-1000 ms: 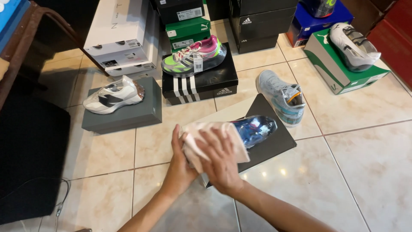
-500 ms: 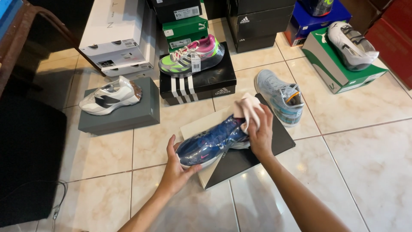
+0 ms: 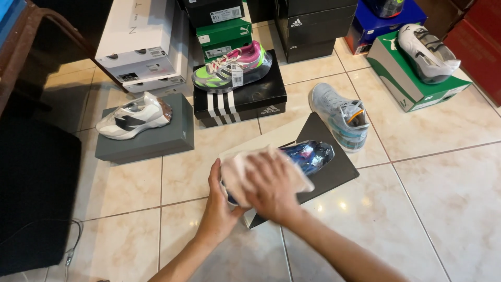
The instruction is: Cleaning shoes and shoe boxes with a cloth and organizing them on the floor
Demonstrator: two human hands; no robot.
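A shiny blue shoe [image 3: 308,154] wrapped in clear plastic lies on a black shoebox [image 3: 334,172] on the tiled floor. My right hand [image 3: 274,188] presses a pale cloth [image 3: 245,169] down on the shoe's near end. My left hand [image 3: 218,209] grips that same end of the shoe from the left side, thumb up beside the cloth. The cloth and my hands hide the shoe's front half.
A light blue shoe [image 3: 342,116] lies on the floor behind the box. A green and pink shoe [image 3: 232,65] sits on a black striped box, a white shoe [image 3: 134,116] on a grey box [image 3: 141,141], another white shoe [image 3: 425,49] on a green box. Stacked boxes stand behind.
My right hand has swept the cloth from the far end of the blue shoe back to its near end. My left hand still holds the shoe.
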